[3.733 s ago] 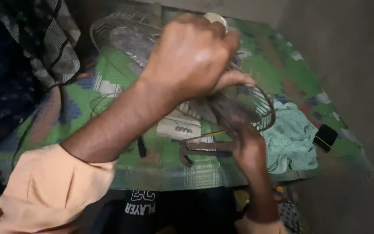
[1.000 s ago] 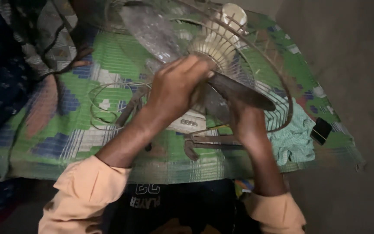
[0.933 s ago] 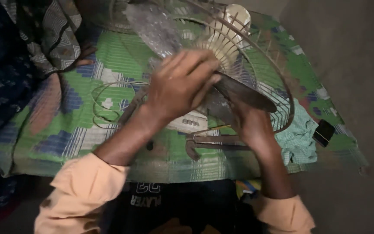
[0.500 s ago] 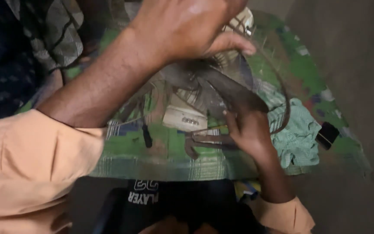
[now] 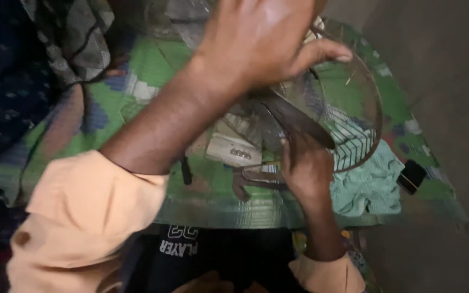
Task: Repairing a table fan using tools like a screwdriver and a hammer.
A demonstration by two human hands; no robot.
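Above the green patterned mat (image 5: 147,70), at its middle, a small fan (image 5: 299,116) is held by both hands. Left hand (image 5: 261,38): raised over the top of the fan, seen from the back, fingers curled downward and thumb stretched out toward the wire guard (image 5: 362,125); what the fingers close on is hidden beneath the hand, so its grip cannot be told. Right hand (image 5: 305,168): below the fan, fingers wrapped around a dark fan blade (image 5: 299,122) at its lower end. Wire guard: a round cage of thin wires, tilted, its rim arching to the right of the blade. Both forearms carry rolled peach-coloured sleeves (image 5: 88,217).

On the mat beneath the fan lies a pale rectangular block (image 5: 232,152) with a row of small buttons. Just beside the right hand, toward the near edge of the mat, rests a pair of metal pliers (image 5: 251,179). A short dark tool (image 5: 185,171) lies left of the pliers, partly hidden by the left forearm. Right of the fan, a crumpled light-green cloth (image 5: 370,187) lies under the guard's lower rim, and a small black object (image 5: 411,176) sits just beyond the cloth. A checked grey fabric (image 5: 77,38) is bunched at the far left corner of the mat.
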